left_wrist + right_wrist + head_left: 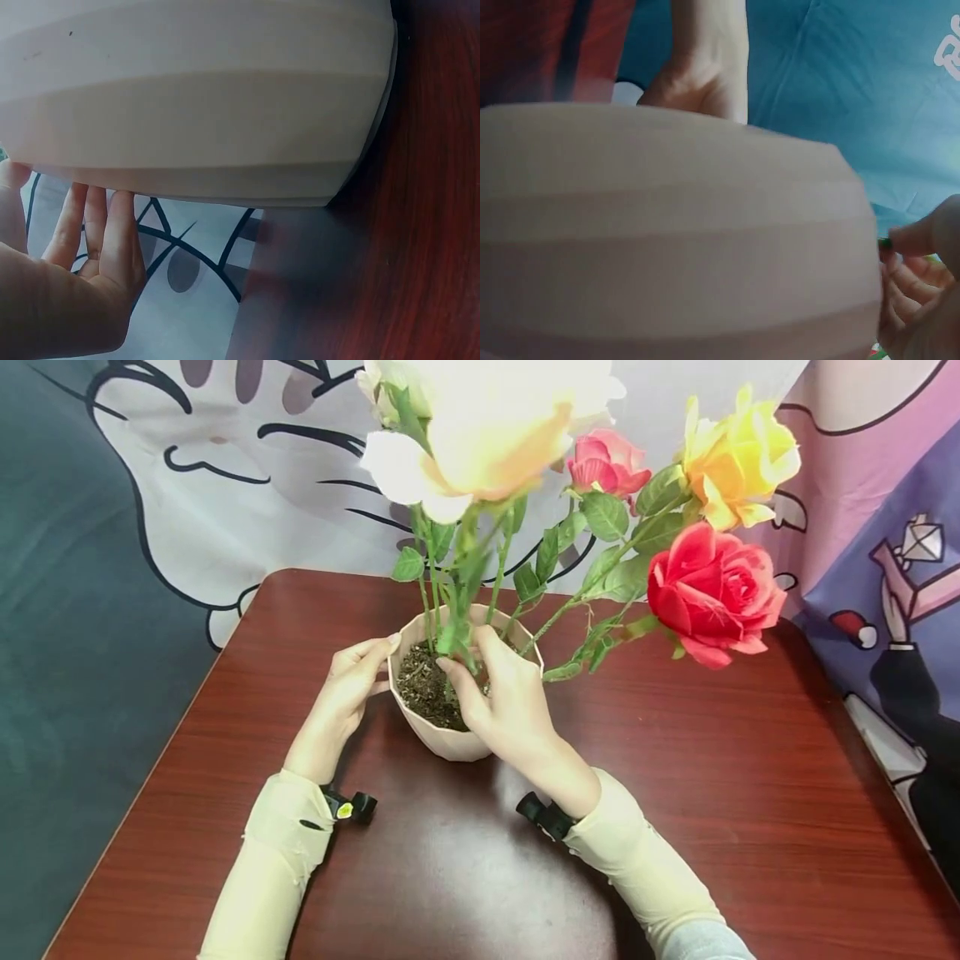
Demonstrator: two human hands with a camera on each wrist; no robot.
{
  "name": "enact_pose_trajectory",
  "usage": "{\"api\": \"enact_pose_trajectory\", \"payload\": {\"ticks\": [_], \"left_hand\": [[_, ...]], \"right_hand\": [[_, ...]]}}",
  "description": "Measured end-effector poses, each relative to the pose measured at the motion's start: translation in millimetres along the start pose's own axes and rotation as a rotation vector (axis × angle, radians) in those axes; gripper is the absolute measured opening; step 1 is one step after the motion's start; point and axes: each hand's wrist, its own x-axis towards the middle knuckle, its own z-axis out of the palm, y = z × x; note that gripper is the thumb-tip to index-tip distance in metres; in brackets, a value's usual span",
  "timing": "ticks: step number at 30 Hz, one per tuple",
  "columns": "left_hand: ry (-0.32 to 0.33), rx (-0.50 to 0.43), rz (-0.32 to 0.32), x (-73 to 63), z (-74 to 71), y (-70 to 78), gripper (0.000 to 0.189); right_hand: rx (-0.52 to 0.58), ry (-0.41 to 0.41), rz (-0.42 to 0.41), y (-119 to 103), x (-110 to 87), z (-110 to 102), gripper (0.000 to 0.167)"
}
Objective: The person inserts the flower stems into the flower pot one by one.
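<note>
A pale faceted flowerpot (450, 745) with dark soil (423, 687) stands on the table. At its left rim, my left hand (343, 681) holds the pot, thumb at the rim and fingers against the outer wall, as the left wrist view shows on the pot's side (195, 120). Over the soil, my right hand (512, 689) pinches a green stem (457, 639) between thumb and fingers, low inside the pot. A large pale peach flower (502, 452), blurred and overexposed, rises above that stem. In the right wrist view, the pot wall (675, 225) covers much of the scene.
A red rose (716, 593), a yellow rose (738, 460) and a pink rose (607, 464) lean out rightward from the pot. The brown table (675, 777) meets a cartoon-printed cloth (225, 510) behind. A dark green cloth (90, 693) hangs at left.
</note>
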Motion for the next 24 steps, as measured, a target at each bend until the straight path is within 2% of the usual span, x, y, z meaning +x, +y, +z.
{"api": "enact_pose_trajectory", "payload": {"ticks": [4, 10, 15, 21, 24], "left_hand": [[-0.007, -0.011, 0.004, -1.4, -3.0, 1.1, 0.012], [-0.008, -0.025, 0.022, -3.9, -11.2, 3.5, 0.013], [-0.011, -0.020, 0.018, -1.3, -8.2, 2.9, 0.011], [-0.056, -0.024, 0.028, 2.8, -3.0, 0.6, 0.014], [-0.052, -0.025, 0.025, 3.3, -2.0, 0.6, 0.015]], "right_hand": [[-0.054, -0.045, 0.007, 4, 1.1, 4, 0.015], [-0.065, -0.099, -0.010, 7, 6.3, 10, 0.014], [-0.065, -0.145, 0.003, 16, 4.7, 11, 0.012], [-0.067, -0.142, 0.068, 35, 1.5, 10, 0.017], [-0.077, -0.225, 0.059, 39, 0.1, 9, 0.017]]}}
